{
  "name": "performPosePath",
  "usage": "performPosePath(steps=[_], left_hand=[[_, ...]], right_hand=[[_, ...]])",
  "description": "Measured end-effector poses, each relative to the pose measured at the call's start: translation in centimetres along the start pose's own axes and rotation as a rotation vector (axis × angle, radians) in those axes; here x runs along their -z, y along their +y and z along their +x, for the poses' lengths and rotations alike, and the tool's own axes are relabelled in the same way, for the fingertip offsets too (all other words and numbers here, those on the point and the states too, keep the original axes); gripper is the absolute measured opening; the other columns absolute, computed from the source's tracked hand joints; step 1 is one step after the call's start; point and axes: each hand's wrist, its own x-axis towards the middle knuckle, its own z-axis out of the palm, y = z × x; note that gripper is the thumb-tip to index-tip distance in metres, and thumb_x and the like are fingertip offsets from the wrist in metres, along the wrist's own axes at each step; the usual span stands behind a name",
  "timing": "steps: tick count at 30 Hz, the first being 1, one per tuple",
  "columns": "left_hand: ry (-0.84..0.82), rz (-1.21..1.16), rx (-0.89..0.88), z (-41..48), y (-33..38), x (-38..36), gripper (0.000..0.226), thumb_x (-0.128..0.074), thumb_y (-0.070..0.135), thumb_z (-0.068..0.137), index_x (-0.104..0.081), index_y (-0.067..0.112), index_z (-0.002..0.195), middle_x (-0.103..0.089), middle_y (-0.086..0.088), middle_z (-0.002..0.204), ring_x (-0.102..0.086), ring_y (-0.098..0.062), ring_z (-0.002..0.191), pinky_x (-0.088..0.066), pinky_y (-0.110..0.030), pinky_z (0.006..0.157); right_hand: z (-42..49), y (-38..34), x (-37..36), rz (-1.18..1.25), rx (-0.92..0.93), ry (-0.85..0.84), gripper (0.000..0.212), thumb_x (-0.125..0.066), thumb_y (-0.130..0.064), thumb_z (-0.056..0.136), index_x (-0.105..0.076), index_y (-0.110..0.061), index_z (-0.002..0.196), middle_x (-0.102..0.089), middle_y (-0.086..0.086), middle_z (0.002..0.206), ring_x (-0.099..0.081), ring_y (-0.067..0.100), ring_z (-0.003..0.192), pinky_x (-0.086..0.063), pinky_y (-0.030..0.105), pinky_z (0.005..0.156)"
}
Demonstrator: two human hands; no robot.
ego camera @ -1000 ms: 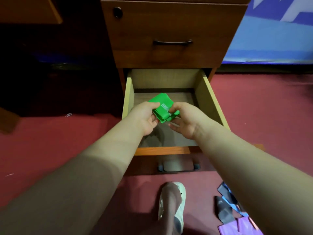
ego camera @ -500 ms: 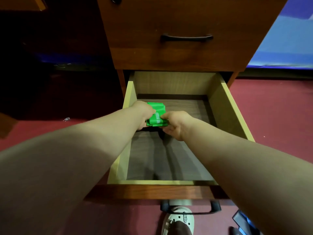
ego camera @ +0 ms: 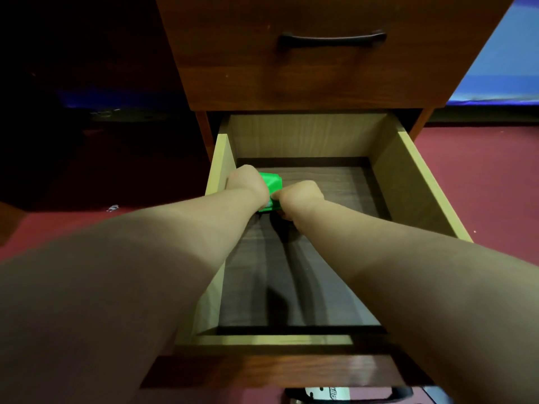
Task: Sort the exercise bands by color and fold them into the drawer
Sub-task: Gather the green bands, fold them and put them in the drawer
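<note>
A folded green exercise band sits low inside the open bottom drawer, near its back left corner. My left hand grips the band's left side and covers part of it. My right hand pinches the band's near right edge. Both forearms reach down into the drawer. The drawer's dark wood-grain floor holds nothing else that I can see.
A shut upper drawer with a dark handle hangs above the open one. Red carpet lies on both sides. The open drawer's front handle shows at the bottom edge, with a white shoe behind it. Dark space lies to the left.
Both hands carried the green band from above the drawer's middle down toward the back left corner. The view moved closer, and the loose bands on the floor have left the frame.
</note>
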Motion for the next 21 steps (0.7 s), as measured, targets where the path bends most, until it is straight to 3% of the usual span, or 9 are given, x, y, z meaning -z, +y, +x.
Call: performPosePath(steps=[4,9,15,18,21], left_hand=[[0.061,-0.169,0.016,0.0,0.2,-0.4,0.05,-0.07,0.014,0.085,-0.043,0.005,0.125,-0.055,-0.019,0.126,-0.054,-0.037,0.116,-0.046,-0.041,0.09],[0.116,0.039,-0.184,-0.3,0.0,-0.7,0.039,-0.064,0.013,0.089,-0.047,0.007,0.123,-0.05,-0.018,0.122,-0.052,-0.037,0.113,-0.044,-0.042,0.085],[0.037,0.062,-0.113,0.1,0.3,-0.2,0.034,-0.065,0.02,0.091,-0.06,-0.001,0.117,-0.06,-0.02,0.123,-0.057,-0.035,0.113,-0.045,-0.037,0.083],[0.043,0.062,-0.075,0.0,0.5,-0.5,0.033,-0.064,0.018,0.091,-0.059,0.0,0.118,-0.061,-0.02,0.124,-0.058,-0.035,0.114,-0.047,-0.037,0.086],[0.016,0.111,-0.062,0.0,0.6,-0.5,0.034,-0.064,0.014,0.09,-0.059,0.0,0.121,-0.06,-0.018,0.125,-0.058,-0.034,0.116,-0.048,-0.036,0.088]], right_hand=[[-0.2,0.4,1.1,-0.164,0.057,0.064,0.038,-0.081,-0.032,0.076,-0.066,-0.007,0.1,-0.069,0.01,0.105,-0.068,0.025,0.096,-0.05,0.028,0.069],[0.1,0.6,0.9,-0.233,0.089,0.039,0.041,-0.078,-0.04,0.078,-0.06,-0.01,0.099,-0.068,0.009,0.108,-0.066,0.025,0.096,-0.047,0.03,0.066],[0.5,0.4,0.6,-0.326,0.083,0.039,0.044,-0.075,-0.049,0.078,-0.055,-0.012,0.09,-0.069,0.008,0.103,-0.068,0.024,0.092,-0.045,0.031,0.061],[0.9,0.2,0.7,-0.366,0.07,0.006,0.045,-0.074,-0.049,0.08,-0.057,-0.011,0.095,-0.065,0.008,0.095,-0.067,0.024,0.092,-0.049,0.031,0.065],[1.1,0.1,0.9,-0.289,-0.004,-0.122,0.043,-0.07,-0.047,0.084,-0.059,-0.008,0.1,-0.064,0.009,0.095,-0.06,0.02,0.075,-0.054,0.031,0.072]])
